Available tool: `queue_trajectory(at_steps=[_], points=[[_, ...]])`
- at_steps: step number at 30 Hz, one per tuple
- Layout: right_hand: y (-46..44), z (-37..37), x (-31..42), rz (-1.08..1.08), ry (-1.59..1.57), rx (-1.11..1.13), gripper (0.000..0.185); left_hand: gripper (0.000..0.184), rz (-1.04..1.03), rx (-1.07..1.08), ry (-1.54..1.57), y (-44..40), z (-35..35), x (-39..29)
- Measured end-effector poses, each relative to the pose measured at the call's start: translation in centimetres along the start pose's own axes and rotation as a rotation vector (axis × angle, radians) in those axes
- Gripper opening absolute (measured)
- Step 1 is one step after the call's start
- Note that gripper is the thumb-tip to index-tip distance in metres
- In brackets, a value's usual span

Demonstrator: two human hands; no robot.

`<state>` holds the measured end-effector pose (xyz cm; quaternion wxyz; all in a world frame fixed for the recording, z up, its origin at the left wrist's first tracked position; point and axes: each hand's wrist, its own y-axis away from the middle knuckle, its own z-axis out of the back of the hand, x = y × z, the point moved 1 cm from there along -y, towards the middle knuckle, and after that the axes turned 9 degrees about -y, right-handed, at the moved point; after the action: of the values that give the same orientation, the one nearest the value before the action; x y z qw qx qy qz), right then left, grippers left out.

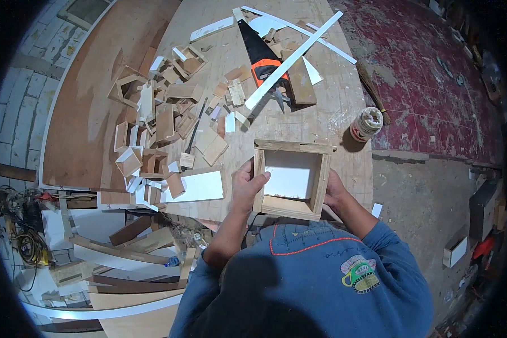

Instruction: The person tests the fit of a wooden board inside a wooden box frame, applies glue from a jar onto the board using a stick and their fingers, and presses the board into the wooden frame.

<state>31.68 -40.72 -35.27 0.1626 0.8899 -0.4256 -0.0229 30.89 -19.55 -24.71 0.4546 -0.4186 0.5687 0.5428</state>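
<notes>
A square open wooden box [323,183] with a white inside bottom is held between my two hands, above the near edge of the workbench. On its left side, my left hand [247,188] grips the wall, the thumb lying over the rim. My right hand [336,190] holds the right wall, with most of its fingers hidden behind the box. The top wall of the box has a rough strip of wood along it.
On the bench [231,50], many small wooden pieces [164,124] lie at left. A handsaw [259,53] lies at the far side under a white strip [296,59]. A jar [367,124] stands at the right edge. A white board [200,186] is near my left hand.
</notes>
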Motion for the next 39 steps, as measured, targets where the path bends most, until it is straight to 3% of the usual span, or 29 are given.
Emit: queue_trajectory(at_steps=[9,32,39], points=[[0.0,-0.2,0.2,0.023,0.060,-0.061,0.038,0.042,0.086,-0.039,0.025,-0.3,0.2,0.5],[-0.3,0.4,0.4,-0.040,0.020,-0.018,0.040,0.045,0.054,-0.046,0.030,-0.4,0.2,0.1],[-0.3,-0.6,1.3,-0.017,-0.023,0.015,0.054,0.045,0.033,-0.074,-0.026,-0.6,0.0,-0.1]])
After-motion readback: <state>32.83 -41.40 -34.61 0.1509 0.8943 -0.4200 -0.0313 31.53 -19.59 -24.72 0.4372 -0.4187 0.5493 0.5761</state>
